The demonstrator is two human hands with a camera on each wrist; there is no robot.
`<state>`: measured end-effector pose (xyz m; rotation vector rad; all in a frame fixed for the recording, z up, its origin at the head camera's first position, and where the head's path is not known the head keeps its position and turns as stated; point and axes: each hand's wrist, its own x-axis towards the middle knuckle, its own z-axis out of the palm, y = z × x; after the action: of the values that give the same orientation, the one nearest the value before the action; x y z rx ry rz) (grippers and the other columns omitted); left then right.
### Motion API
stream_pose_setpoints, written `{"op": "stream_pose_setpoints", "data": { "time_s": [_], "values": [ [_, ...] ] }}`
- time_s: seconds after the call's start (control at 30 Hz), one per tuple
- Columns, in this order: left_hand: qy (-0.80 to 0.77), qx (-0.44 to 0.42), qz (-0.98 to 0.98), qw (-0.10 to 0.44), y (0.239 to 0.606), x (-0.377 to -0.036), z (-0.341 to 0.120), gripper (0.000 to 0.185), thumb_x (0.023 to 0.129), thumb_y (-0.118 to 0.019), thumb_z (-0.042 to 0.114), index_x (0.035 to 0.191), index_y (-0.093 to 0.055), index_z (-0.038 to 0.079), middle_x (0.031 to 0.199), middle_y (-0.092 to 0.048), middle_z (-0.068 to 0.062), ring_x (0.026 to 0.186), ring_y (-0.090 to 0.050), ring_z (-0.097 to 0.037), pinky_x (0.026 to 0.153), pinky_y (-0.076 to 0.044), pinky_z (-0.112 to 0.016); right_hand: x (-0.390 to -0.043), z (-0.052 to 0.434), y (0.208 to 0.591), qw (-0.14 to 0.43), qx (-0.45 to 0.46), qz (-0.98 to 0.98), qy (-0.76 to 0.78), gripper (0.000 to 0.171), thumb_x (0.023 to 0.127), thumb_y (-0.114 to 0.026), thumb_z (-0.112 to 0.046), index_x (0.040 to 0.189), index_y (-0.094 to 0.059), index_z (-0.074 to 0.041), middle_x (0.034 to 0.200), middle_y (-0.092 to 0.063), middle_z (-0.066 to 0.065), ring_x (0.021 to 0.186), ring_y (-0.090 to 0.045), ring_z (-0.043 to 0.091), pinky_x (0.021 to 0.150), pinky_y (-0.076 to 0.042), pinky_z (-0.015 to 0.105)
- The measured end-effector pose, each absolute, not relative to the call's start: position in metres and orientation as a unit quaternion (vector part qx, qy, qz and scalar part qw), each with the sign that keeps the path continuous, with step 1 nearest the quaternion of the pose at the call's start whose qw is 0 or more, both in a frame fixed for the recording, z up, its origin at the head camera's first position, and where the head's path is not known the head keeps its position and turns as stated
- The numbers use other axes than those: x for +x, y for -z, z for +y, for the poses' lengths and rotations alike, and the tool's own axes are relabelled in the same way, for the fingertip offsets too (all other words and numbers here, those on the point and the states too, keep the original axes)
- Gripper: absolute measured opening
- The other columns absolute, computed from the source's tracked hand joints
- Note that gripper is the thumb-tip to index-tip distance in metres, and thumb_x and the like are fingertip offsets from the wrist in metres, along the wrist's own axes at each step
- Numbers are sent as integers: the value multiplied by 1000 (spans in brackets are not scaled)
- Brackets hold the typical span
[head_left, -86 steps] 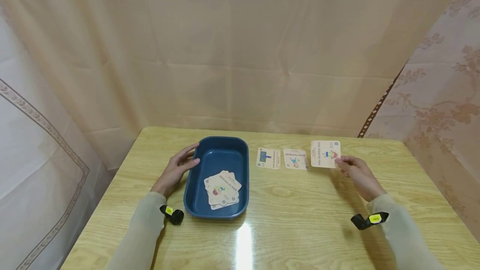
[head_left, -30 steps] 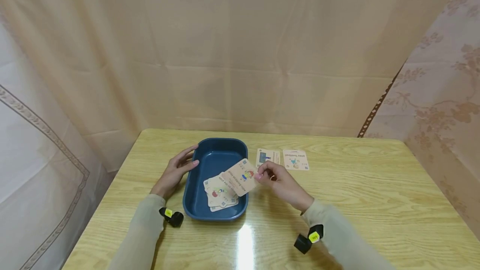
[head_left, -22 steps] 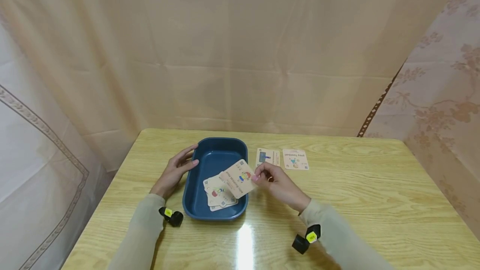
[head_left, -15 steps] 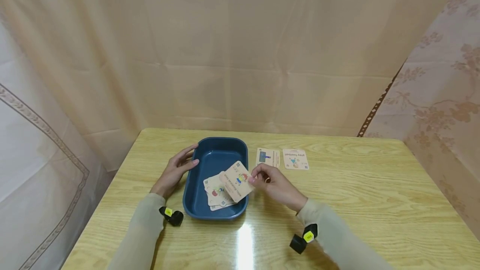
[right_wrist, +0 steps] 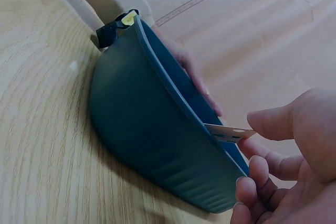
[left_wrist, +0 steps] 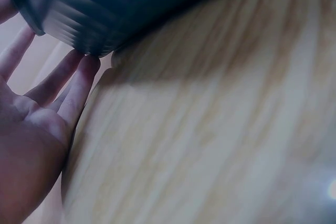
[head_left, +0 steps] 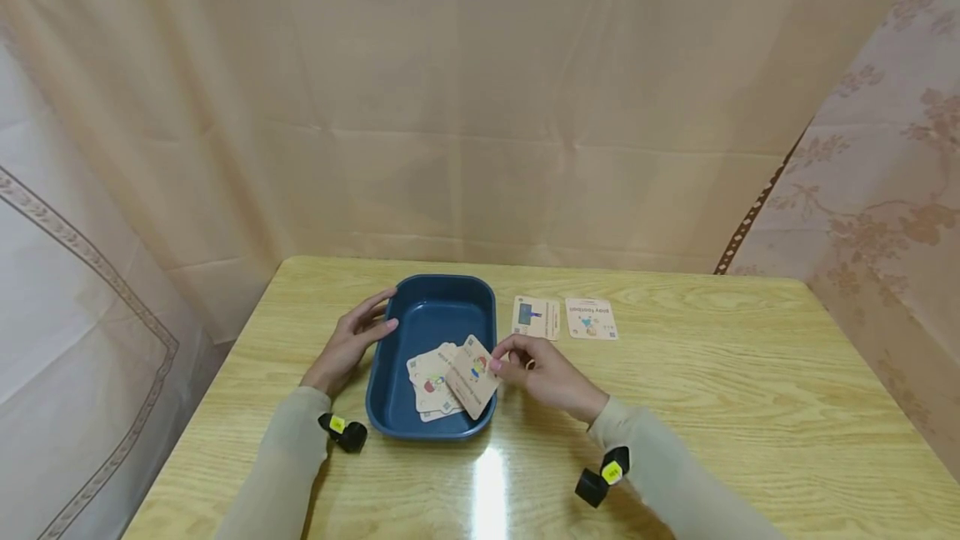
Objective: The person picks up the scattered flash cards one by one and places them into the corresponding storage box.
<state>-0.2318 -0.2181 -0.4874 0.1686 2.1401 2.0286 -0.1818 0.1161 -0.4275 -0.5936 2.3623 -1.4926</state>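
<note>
A blue plastic tub (head_left: 431,427) stands on the wooden table, with several picture cards (head_left: 431,382) overlapping inside it. My right hand (head_left: 551,377) pinches one more picture card (head_left: 472,377) between thumb and forefinger at the tub's right rim. That card tilts down over the pile, its lower part inside the tub. In the right wrist view the card (right_wrist: 228,132) shows edge-on at the rim. My left hand (head_left: 348,348) rests against the tub's left side, thumb at the rim. In the left wrist view its straight fingers (left_wrist: 79,85) touch the outer wall.
Two cards lie face up to the right of the tub: one with a blackboard picture (head_left: 534,317) and a "play football" card (head_left: 591,319). A beige curtain (head_left: 480,107) hangs behind the table's far edge.
My right hand has brought its card from the table's far right over to the tub. During the last second the card tilts and lowers toward the pile. The left hand stays put.
</note>
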Motion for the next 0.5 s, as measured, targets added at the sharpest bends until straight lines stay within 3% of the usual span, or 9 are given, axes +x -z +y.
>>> {"op": "stream_pose_setpoints", "data": {
  "time_s": [0.5],
  "values": [
    [-683,55,722,95,487,-232,-218,62,99,-68,28,156,-42,19,159,-36,-13,142,-36,-38,118,-25,-58,-180,117,429,152,-211,822,507,14,98,-69,-20,105,-73,-9,80,-52,2,76,-50,18,65,-40,25]
  ]
}}
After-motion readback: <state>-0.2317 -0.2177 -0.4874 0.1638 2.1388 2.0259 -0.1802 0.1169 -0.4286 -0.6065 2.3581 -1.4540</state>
